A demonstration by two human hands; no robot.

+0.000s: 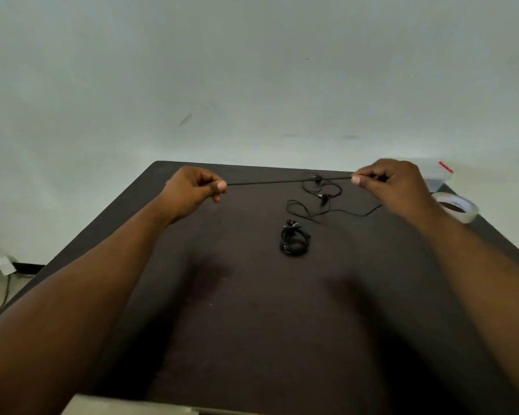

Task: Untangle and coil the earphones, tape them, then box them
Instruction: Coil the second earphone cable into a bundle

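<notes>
Black, thin and limp, the earphone cable (288, 181) you are working on is stretched taut above the far half of the desk (252, 324), pinched at one end between the thumb and curled fingers of your left hand (192, 190) and at the other the same way by your right hand (399, 187). Past your right hand the rest of the cable falls slack and lies in loose loops (321, 199) on the desk below the taut run, with what look like the earbuds among them, though they are too small to make out clearly. Expect almost no weight and no stiffness: the cord will likely only keep a shape while you hold tension, and it will probably spring or twist back into kinks once released. It looks smooth, so a light pinch may let it slide; that should help when you run it through your fingers to straighten it. Take hold along the plain cord, not at the joints by the earbuds, which are the likeliest weak points. Nearer to you sits a second bundle (294, 241), already coiled. At the right edge of the desk, just beside your right wrist, lies a roll of clear tape (459, 209), and behind that hand a clear plastic box (435, 175) with a red mark shows partly.
</notes>
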